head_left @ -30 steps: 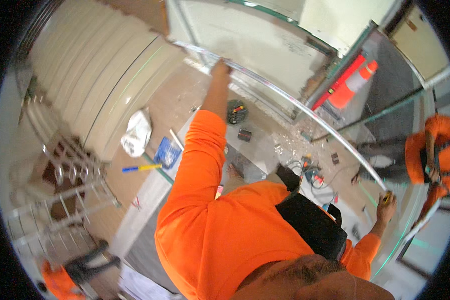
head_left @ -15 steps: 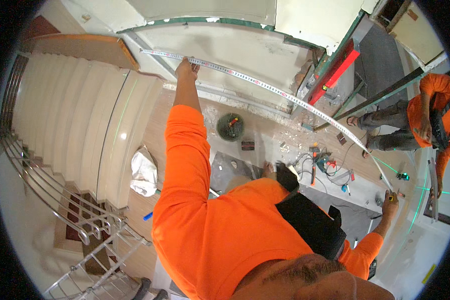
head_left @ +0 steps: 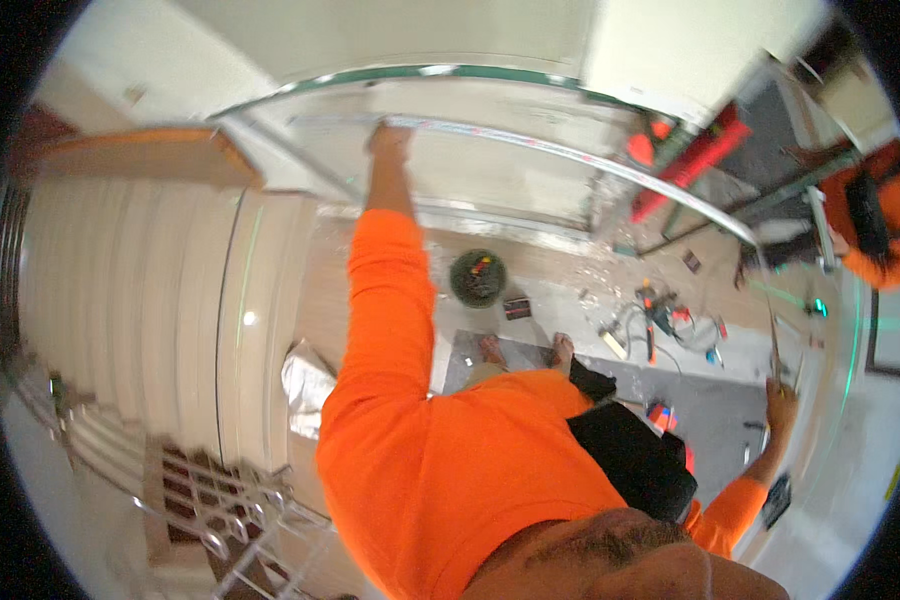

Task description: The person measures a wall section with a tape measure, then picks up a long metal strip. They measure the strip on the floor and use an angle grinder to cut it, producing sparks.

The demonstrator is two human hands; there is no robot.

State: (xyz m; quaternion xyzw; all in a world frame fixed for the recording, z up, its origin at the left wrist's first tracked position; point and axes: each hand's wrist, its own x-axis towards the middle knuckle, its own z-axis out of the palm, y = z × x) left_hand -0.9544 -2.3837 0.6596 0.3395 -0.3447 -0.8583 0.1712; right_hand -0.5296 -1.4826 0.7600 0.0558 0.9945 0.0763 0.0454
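Note:
My left hand (head_left: 390, 142) is raised ahead, its fingers closed on the white blade of a tape measure (head_left: 580, 157), a short way from the blade's free end. The blade stretches across to the right, then bends sharply down toward my right hand (head_left: 784, 408). That hand is closed around the tape measure's case, which is smeared by motion. Behind the blade lies a pale wall panel (head_left: 515, 190) with a metal strip along its lower edge.
A dark bucket (head_left: 478, 278) stands near my feet. Power tools and cables (head_left: 660, 318) lie on the floor, right of centre. Stairs (head_left: 120, 320) with metal railings are at left. A co-worker in orange (head_left: 880, 225) bends at far right, near a red beam (head_left: 695, 165).
My view has shifted and blurred. The blade's bend now sits closer to the top, with a steeper drop to my right hand. The co-worker has moved and bent over.

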